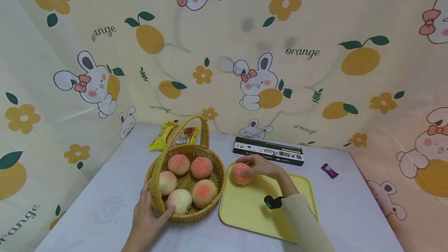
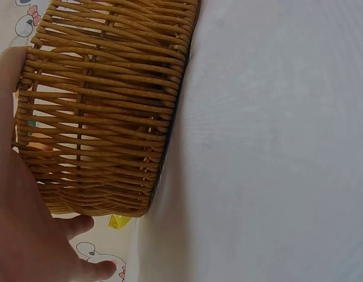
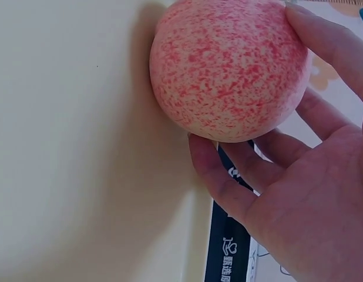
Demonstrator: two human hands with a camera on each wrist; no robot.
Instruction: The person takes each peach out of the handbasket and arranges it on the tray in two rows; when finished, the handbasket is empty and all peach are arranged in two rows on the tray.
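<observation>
Table [image 1: 101, 182], one: white top, carrying the items below.
Tray [image 1: 245, 213], one: pale yellow, rounded corners, low rim; its left edge lies just beside the basket.
Wicker basket [image 1: 196, 216], one: golden-brown weave, tall arched handle; upright, left of the table's middle, holding five peaches.
Pasta box [image 1: 269, 151], one: black and white, lettered; lies near the table's far edge, behind the tray.
Yellow packet [image 1: 187, 134], one: glossy, printed; by the table's far edge, behind the basket.
Left hand [image 1: 148, 215]: grasps the basket's near left side, thumb over the rim.
Right hand [image 1: 264, 166]: grasps the speckled peach between thumb and fingers.
Speckled peach [image 1: 239, 174], one: round, smooth, pale pink ground densely flecked coral-red, the flecks thinning toward a creamier underside; located at the tray's far left corner; whether it touches the tray cannot be told.
Five peaches [image 1: 204, 193]: two reddish along the basket's far side, one cream with red flecking at left, one near-white in front, one yellowish with a red blush at near right.
Purple sweet [image 1: 329, 170], one: wrapped, toward the table's right edge.
</observation>
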